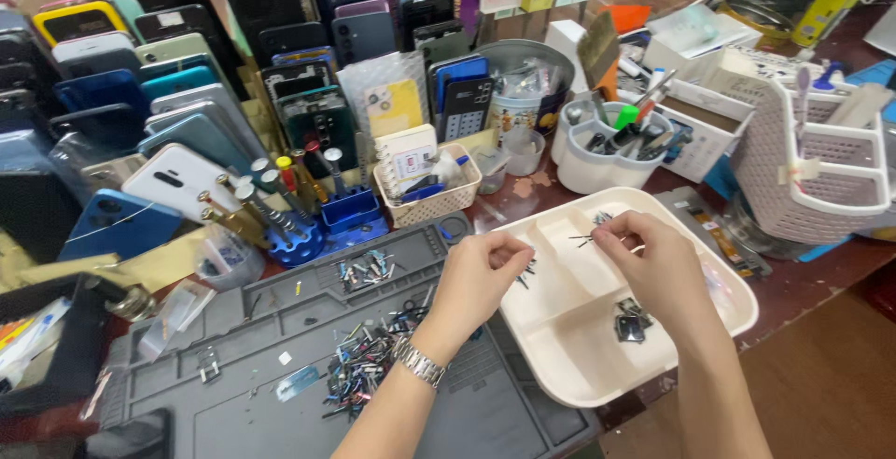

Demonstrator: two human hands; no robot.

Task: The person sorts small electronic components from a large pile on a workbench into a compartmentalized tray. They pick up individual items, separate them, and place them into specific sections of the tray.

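My left hand (481,277) hovers at the left edge of a cream divided tray (719,272), its fingers pinched on small dark thin parts (525,271). A metal watch sits on that wrist. Over the tray's upper compartments, my right hand (658,263) pinches a thin metal piece (590,236). Small dark square components (630,319) lie in the tray's lower compartment, just under the right hand. A pile of tiny mixed parts (364,361) rests on the grey work mat (280,328) to the left of my left forearm.
Rows of upright phones (177,67) fill the back left. A blue screwdriver stand (294,235), a small woven basket (429,200), a white tool cup (602,156) and a white lattice basket (821,170) stand behind the tray. The table edge runs at the lower right.
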